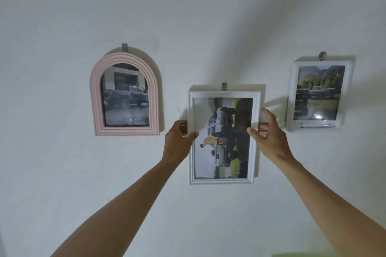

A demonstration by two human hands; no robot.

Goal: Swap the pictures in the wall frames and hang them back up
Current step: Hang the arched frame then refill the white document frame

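Your left hand (177, 140) is closed on the left edge of the white frame (223, 94). Your thumb lies on the front of it and your other fingers curl behind. Your right hand (269, 133) is at the right edge of the same frame. Its thumb presses on the front, near the picture, and one finger sticks up beside the edge. The fingers look only loosely bent, so you cannot tell if this hand has a firm hold or just touches. Both arms reach up from the bottom of the view.

The white frame is between your hands, flat against the wall (62, 173). It stands tall, and its top sits just under a small grey hook (224, 86). The picture inside shows a silver truck (223, 137), but the truck is turned on its side.

To the left, and a bit higher, hangs a pink frame (95, 98) with a round top. It hangs from its own grey hook (124, 47). Its picture shows a dark truck in front of a building, with the word TOYOTA at the bottom.

To the right, also higher, hangs another white frame (292, 94) with soft rounded corners. A round grey peg (322, 55) holds it up. Its picture shows cars by trees and hills, and a bright spot of light shines near the bottom.

The three frames are well apart from each other.
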